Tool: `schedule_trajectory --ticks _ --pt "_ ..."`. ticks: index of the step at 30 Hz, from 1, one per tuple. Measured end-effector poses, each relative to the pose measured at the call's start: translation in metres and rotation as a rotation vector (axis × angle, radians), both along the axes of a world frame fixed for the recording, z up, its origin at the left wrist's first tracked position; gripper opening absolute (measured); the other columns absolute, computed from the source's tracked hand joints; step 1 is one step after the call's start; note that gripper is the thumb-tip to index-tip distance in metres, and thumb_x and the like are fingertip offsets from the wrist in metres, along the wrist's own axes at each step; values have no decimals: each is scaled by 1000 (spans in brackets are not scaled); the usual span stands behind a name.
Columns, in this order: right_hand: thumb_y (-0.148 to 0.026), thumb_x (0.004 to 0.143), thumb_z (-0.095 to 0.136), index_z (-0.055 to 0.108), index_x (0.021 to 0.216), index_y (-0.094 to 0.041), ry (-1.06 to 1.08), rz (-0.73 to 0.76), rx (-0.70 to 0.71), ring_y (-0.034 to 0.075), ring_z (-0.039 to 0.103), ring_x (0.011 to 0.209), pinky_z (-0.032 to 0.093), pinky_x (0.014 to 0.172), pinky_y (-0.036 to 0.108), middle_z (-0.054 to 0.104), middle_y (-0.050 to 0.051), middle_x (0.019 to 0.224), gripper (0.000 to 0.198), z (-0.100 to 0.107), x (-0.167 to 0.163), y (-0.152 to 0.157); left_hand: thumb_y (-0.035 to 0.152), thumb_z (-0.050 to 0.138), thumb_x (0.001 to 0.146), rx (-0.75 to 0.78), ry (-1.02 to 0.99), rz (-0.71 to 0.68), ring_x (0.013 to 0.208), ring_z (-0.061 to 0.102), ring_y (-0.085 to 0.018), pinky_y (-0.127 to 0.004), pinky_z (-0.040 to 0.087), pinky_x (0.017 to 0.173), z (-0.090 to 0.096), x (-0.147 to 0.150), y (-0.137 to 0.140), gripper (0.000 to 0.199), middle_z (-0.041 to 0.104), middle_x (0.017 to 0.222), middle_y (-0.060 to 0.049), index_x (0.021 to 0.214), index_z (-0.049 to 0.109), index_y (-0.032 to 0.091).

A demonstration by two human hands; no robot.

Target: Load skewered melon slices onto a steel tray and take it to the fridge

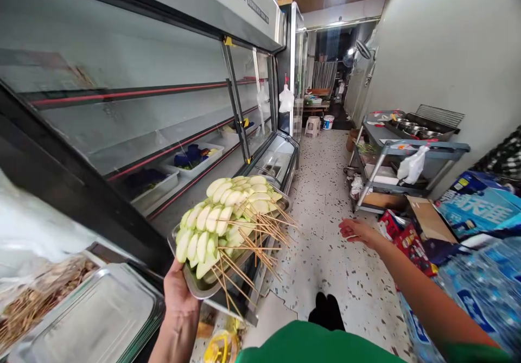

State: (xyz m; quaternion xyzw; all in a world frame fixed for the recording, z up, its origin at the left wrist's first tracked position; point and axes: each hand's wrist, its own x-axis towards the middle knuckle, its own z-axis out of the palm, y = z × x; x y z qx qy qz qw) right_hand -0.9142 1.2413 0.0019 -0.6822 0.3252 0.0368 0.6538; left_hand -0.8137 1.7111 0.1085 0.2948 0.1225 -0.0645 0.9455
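A metal tray (pixel 198 288) is gripped at its near left corner by my left hand (pixel 179 292), with the thumb along its rim. Pale green vegetable slices on skewers (pixel 211 219) are heaped across it, their bare wooden sticks (pixel 260 238) pointing right past the tray's edge. The tray is held in front of the glass display fridge (pixel 163 86), by its lower shelf. My right hand (pixel 353 230) hangs out to the right above the floor, touching nothing; its fingers are stretched out.
Inside the fridge stand white tubs (pixel 199 162). A stack of flat metal trays (pixel 93 319) lies at lower left beside bundled skewers (pixel 28 309). On the right are a grey cart (pixel 423 147), boxes (pixel 431 219) and packs of bottled water (pixel 484 287). A stool (pixel 313 126) stands down the aisle.
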Motion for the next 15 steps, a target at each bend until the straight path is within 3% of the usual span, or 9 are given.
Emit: schedule_trajectory --ticks 4,8,11,15 --pt "-53 83 49 60 87 -14 11 98 -100 13 60 68 49 62 26 63 10 87 41 2 92 -70 13 39 84 32 -27 143 92 67 -23 -42 49 90 7 38 -43 44 73 94 -6 124 55 19" --pt "-57 84 42 60 87 -15 -52 289 -326 13 60 68 48 61 25 65 11 89 46 33 208 -115 11 36 84 72 1 306 87 68 -22 -41 51 87 15 67 -89 46 73 91 -3 125 54 21" --pt "-60 82 45 62 87 -16 -113 416 -415 15 61 73 47 62 24 66 10 90 47 64 304 -126 10 34 84 133 20 427 83 69 -22 -40 52 85 27 85 -123 48 73 90 -3 127 52 21" --pt "-58 85 40 64 93 -18 -242 602 -534 18 62 89 46 73 25 67 8 98 48 97 433 -110 10 39 82 321 27 577 84 68 -23 -41 53 84 49 109 -171 54 71 95 2 132 46 32"
